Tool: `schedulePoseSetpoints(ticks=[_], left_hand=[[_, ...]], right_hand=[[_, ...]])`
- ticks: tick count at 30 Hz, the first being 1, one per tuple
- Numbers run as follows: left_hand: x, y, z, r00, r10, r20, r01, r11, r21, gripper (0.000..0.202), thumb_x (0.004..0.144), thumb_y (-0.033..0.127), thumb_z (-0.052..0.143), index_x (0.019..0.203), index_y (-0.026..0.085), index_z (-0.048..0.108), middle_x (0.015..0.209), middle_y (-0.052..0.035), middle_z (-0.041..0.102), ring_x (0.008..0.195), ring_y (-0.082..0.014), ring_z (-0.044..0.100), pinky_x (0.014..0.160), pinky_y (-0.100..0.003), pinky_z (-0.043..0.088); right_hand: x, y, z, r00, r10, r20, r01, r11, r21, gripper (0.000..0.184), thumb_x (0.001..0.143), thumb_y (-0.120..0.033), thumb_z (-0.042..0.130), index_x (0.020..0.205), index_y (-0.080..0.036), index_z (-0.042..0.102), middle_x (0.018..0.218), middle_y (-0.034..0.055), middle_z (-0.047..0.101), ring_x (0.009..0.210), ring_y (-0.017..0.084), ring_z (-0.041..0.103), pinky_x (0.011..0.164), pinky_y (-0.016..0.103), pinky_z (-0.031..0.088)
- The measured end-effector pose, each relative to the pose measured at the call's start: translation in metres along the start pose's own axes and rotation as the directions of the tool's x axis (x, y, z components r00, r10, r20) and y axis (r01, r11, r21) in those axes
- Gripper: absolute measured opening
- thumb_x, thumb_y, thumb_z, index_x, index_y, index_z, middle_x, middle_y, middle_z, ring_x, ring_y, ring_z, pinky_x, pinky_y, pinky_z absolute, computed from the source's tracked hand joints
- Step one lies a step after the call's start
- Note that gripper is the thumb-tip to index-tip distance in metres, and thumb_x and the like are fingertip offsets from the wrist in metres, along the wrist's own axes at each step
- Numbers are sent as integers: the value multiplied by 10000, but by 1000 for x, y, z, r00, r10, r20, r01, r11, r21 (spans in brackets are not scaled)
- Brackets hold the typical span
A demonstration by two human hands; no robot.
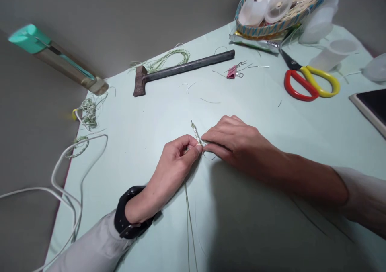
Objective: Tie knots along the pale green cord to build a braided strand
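Observation:
Near the middle of the table, my left hand (pixel 177 157) pinches the lower end of a short braided cord (pixel 195 131) between thumb and forefinger. The braid is pale green and white, and its tip points up and away from me. My right hand (pixel 237 139) is closed at the braid's right side, its thumb and fingertips on thin strands coming off it. A small loop of thin cord hangs below the right thumb. Long green cords (pixel 187 207) trail from beneath my left hand toward the table's near edge. The exact knot is hidden by my fingertips.
A hammer (pixel 187 66) lies across the back beside a coil of green cord (pixel 169 60). Further right are a pink binder clip (pixel 232 72), scissors (pixel 301 91), a woven basket (pixel 256 31) and a phone (pixel 370 107). A lamp (pixel 66 63) and white cable (pixel 56 171) occupy the left.

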State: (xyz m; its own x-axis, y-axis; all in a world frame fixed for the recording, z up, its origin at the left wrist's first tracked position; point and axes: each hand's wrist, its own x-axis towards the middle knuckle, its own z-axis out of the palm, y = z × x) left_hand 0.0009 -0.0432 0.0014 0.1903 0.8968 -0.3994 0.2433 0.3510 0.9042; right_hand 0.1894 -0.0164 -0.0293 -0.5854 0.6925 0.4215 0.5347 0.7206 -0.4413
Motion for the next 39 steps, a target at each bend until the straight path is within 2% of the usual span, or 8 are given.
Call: schedulePoseSetpoints(ticks=[6,12,18,29,32,34,37,39], left_hand=[[-1,2,0,1000,-3,12,3,1000,-9,253,924,316,629,723,170,578,579,76,337,517,-75,229,473,-269,159],[-2,5,1,1000,-14,-6,14,1000,25,242,918,316,636,734,171,577,569,80,333,508,-73,233,463,-266,163],[-2,1,3,1000,10,-27,-8,997,76,231,930,344,611,778,171,607,553,83,341,501,-81,239,460,-265,182],[-5,3,5,986,113,-120,-84,971,225,123,916,282,617,840,186,622,694,31,523,600,-114,428,533,-259,331],[-7,-1,6,941,253,-223,-178,935,308,68,898,224,635,960,209,612,911,-13,615,764,-153,554,617,-270,435],[-9,-4,7,873,420,-247,-281,849,447,81,896,187,646,968,211,617,966,-26,621,853,-172,569,710,-294,469],[-14,-7,9,774,617,-145,-424,674,605,92,912,116,634,927,206,644,897,-24,634,877,-180,559,788,-315,453],[-16,-7,10,762,644,-69,-471,625,622,115,926,96,621,934,200,669,882,-31,651,874,-183,561,787,-318,445]], right_hand=[[-3,1,1,997,47,69,-57,988,144,240,994,-169,500,901,-167,721,902,53,744,858,171,596,836,318,447],[3,-4,-8,970,218,111,-238,945,225,221,934,-140,542,857,-197,742,853,-11,764,794,130,649,736,254,449],[11,-7,-25,767,484,421,-642,567,516,148,883,-249,608,945,-215,738,755,-29,718,660,111,552,594,246,392],[10,4,-25,765,316,561,-640,274,718,212,847,-203,641,1057,-189,654,786,-27,703,541,70,437,503,232,309],[11,4,-26,765,315,562,-637,243,731,223,837,-172,623,1058,-181,651,788,-21,708,539,70,431,496,229,311],[11,4,-26,754,329,568,-648,233,725,229,841,-162,611,1066,-182,648,796,-17,713,552,74,442,508,228,324],[11,3,-25,748,341,569,-654,240,717,230,836,-163,610,1063,-184,642,792,-18,714,586,82,475,530,225,346],[11,2,-24,746,348,568,-658,251,710,234,824,-160,613,1056,-186,640,782,-24,709,583,79,480,528,224,340]])
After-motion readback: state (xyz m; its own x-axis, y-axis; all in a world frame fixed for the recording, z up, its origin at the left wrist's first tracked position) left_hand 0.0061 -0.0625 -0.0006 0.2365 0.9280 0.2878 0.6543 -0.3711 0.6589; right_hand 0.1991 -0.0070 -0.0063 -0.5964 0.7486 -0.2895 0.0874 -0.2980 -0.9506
